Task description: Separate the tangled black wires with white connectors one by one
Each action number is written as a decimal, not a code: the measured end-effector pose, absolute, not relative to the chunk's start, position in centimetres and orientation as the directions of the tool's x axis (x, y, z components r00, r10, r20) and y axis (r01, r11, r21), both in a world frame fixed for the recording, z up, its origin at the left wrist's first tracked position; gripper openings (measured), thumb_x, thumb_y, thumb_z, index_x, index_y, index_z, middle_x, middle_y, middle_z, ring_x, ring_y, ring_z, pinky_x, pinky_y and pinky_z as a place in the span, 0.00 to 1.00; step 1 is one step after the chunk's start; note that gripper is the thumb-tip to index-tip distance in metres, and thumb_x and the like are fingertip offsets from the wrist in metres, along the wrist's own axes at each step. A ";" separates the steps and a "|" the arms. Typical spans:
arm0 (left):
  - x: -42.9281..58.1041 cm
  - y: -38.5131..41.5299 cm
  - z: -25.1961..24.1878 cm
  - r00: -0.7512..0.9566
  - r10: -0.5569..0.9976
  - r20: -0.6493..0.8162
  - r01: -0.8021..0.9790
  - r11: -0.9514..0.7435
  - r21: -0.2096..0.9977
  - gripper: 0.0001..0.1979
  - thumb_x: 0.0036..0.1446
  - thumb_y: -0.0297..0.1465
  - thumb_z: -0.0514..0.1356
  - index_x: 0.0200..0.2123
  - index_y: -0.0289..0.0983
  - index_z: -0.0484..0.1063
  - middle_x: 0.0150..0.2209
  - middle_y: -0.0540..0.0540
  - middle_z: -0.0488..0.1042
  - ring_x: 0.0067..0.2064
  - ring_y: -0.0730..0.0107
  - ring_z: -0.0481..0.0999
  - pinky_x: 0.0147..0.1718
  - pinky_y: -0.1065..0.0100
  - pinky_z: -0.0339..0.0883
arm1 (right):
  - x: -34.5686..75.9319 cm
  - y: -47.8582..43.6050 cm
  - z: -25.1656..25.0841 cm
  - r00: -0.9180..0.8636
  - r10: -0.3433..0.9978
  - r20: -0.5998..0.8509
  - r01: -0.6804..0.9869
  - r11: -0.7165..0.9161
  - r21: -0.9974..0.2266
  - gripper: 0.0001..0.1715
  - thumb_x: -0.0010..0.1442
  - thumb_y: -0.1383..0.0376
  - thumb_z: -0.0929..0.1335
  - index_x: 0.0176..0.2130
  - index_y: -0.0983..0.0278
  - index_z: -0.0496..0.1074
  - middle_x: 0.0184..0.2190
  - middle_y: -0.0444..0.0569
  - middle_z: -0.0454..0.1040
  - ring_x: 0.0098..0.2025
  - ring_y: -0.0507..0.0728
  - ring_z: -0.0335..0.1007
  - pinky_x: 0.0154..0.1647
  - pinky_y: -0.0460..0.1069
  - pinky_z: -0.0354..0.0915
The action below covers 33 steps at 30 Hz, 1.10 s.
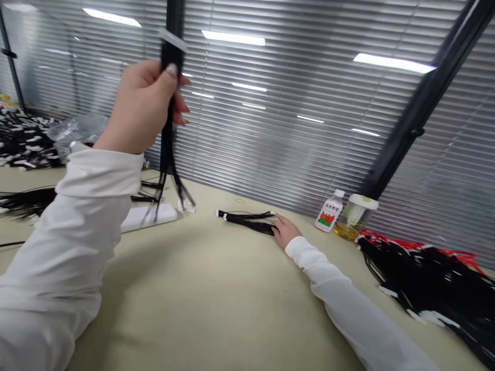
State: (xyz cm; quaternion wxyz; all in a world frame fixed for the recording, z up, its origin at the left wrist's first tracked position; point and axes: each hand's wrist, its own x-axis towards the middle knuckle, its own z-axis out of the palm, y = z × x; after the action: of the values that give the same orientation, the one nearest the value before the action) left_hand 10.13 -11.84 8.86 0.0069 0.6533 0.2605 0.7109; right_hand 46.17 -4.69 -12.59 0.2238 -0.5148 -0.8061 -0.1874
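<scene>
Head view: the left hand [145, 105] is raised, its fingers [181, 107] clenched around a black wire bundle [167, 123], loose ends dangling. The right hand [286, 230] lies on the table [185, 288], its fingers [279, 222] touching a second black wire bundle [247, 222], though whether they grip it is hard to tell.

The beige tabletop [201, 293] carries a small bundle of black wires [247, 222] with white connectors, a white plastic bar [149, 218], a labelled plastic bottle [328, 211], and a lidded clear jar [355, 217] holding yellow liquid. A large heap of black wires [429, 283] lies at right, another bunch of black wires [27, 202] at left.
</scene>
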 end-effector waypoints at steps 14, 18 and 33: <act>14.0 -18.1 8.7 0.435 0.547 0.715 0.498 -0.808 0.315 0.16 0.53 0.41 0.53 0.29 0.34 0.72 0.23 0.52 0.71 0.27 0.71 0.75 0.27 0.63 0.72 | 31.4 -16.4 -6.2 -0.540 0.497 0.679 0.242 0.865 -0.440 0.37 0.57 0.51 0.60 0.58 0.65 0.46 0.58 0.56 0.54 0.58 0.57 0.52 0.56 0.56 0.53; 14.8 -19.3 8.6 0.540 0.516 0.665 0.423 -0.850 0.316 0.13 0.51 0.39 0.55 0.28 0.34 0.70 0.22 0.54 0.69 0.26 0.71 0.75 0.22 0.70 0.71 | 29.3 -20.0 -5.5 -0.578 0.653 0.490 0.145 0.673 -0.725 0.33 0.52 0.56 0.67 0.54 0.62 0.56 0.42 0.49 0.71 0.45 0.56 0.66 0.49 0.53 0.61; 13.1 -15.0 8.6 0.487 0.713 0.504 0.545 -0.699 0.462 0.17 0.52 0.44 0.52 0.36 0.39 0.71 0.26 0.49 0.74 0.26 0.73 0.75 0.24 0.73 0.70 | 31.0 -17.3 -2.6 -0.378 0.835 0.400 -0.317 0.289 -0.903 0.17 0.54 0.53 0.64 0.37 0.62 0.62 0.19 0.38 0.64 0.19 0.48 0.64 0.29 0.51 0.67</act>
State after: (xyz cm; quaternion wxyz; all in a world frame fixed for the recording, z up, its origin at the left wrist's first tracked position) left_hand 13.11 -15.02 8.56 0.1207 0.8538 0.3685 0.3473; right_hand 31.05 -17.29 -2.60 0.5165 -0.2109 -0.6148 0.5575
